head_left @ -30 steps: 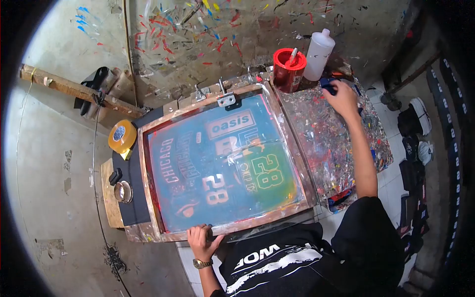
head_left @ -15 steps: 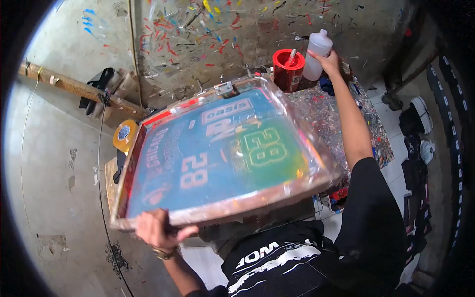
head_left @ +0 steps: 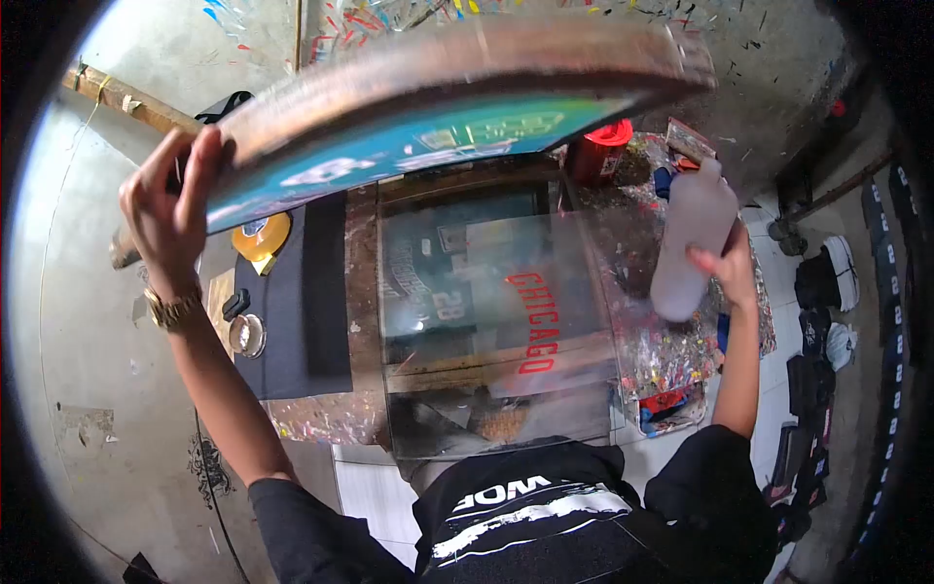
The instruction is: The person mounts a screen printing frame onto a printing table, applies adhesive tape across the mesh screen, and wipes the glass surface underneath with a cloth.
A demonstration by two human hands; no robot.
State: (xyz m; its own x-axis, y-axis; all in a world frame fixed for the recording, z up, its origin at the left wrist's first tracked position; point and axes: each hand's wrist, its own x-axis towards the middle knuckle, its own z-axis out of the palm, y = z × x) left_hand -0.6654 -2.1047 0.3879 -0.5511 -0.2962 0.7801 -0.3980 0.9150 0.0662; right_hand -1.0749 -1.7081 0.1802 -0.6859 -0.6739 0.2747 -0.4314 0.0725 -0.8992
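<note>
My left hand (head_left: 175,200) grips the near edge of a wooden screen printing frame (head_left: 467,54), tilted up with its underside mesh showing blue and green. Below it lies a glass plate (head_left: 457,375) bearing red "CHICAGO" lettering (head_left: 533,323), with the raised screen's lettering mirrored in it. Over the table's right side, my right hand (head_left: 732,268) is closed around a translucent white plastic bottle (head_left: 693,238), blurred by motion and held tilted.
A red paint can (head_left: 600,151) stands at the back right of the paint-spattered table (head_left: 647,355). To the left are a roll of yellow tape (head_left: 261,238), a black cloth or mat (head_left: 311,302) and a small round dish (head_left: 248,335). Shoes (head_left: 835,273) lie on the floor at right.
The near edge of the screen frame has swung upward in my left hand, uncovering the glass plate. My right hand has brought the bottle from beside the red can toward me.
</note>
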